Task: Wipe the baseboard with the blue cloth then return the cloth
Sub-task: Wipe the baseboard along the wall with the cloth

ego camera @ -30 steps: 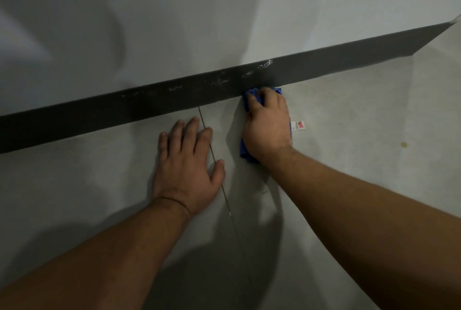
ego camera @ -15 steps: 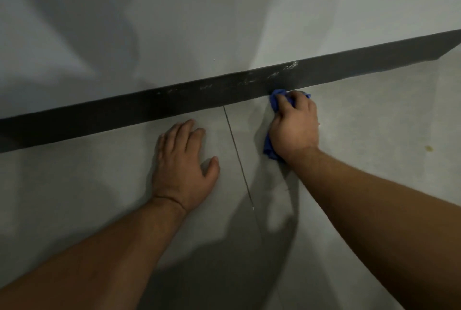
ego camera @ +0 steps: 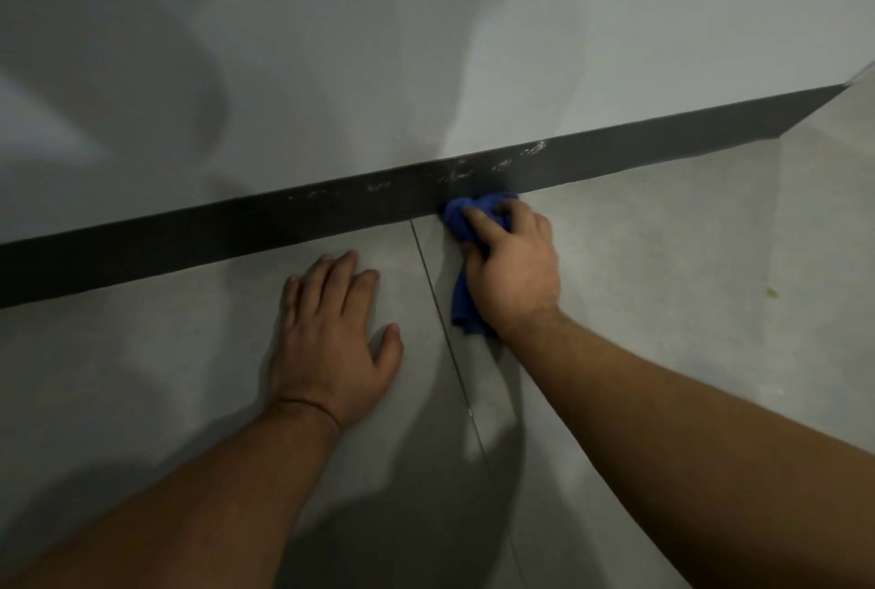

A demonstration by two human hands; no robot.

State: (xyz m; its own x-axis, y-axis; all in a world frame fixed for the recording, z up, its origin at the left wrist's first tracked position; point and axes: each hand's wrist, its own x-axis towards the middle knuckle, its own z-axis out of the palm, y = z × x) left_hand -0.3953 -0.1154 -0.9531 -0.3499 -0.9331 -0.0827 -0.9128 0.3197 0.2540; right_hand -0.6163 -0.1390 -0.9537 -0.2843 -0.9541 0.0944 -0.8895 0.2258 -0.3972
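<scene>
A dark grey baseboard (ego camera: 293, 228) runs along the foot of a pale wall, rising from lower left to upper right, with whitish smears on its upper edge near the middle. My right hand (ego camera: 513, 268) is shut on a bunched blue cloth (ego camera: 461, 219) and presses it against the lower part of the baseboard; a tail of the cloth hangs out under my wrist. My left hand (ego camera: 331, 337) lies flat on the floor, fingers spread, a short way in front of the baseboard and left of the cloth.
The floor is pale grey tile (ego camera: 663, 304) with a thin grout line (ego camera: 442, 318) running between my hands. The wall corner (ego camera: 847, 86) lies at the far right. A small yellowish spot (ego camera: 772, 291) marks the floor at right.
My right hand with the cloth has shifted left along the baseboard toward the grout line. My left hand has stayed planted on the floor.
</scene>
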